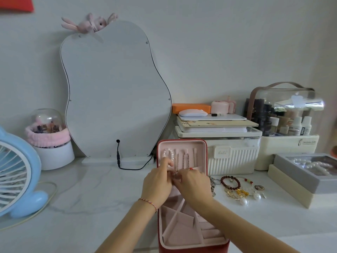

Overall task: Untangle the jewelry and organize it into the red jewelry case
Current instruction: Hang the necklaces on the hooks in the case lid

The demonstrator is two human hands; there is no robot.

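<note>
Both hands meet over the hinge line of the open red jewelry case with the pale pink lining [199, 240], at the foot of its upright lid. The left hand [157, 181] has its fingers curled in, pinching the lower end of a thin silver chain necklace [176, 162] that hangs down the lid from a hook. The right hand [193, 182] comes in from the other side with its fingers bent towards the same spot; they seem to pinch the chain too, though the fingertips are hidden behind the knuckles. A thin red-and-white cord bracelet [148, 201] circles the left wrist.

Inside the lid, a white pearl strand [168, 153] hangs from the leftmost hook, and a second fine silver chain [186, 159] hangs just right of the held one. The case's lower tray, divided into pink compartments, lies towards the near edge of the white marble-patterned table [87, 194].

Just right of the case, on the table, sits a loose cluster of jewelry: a tangled silver chain [213, 184], a dark red beaded bracelet [230, 182], gold-coloured charms [237, 193] and large white pearl drops [249, 199].

Towards the right edge is a grey box holding pearls [299, 172]. Along the far edge stand a white ribbed storage box [231, 159], a curvy white-framed mirror [114, 92] and a white pot wrapped in a pink band [51, 143]. A light blue desk fan [20, 172] occupies the left edge.
</note>
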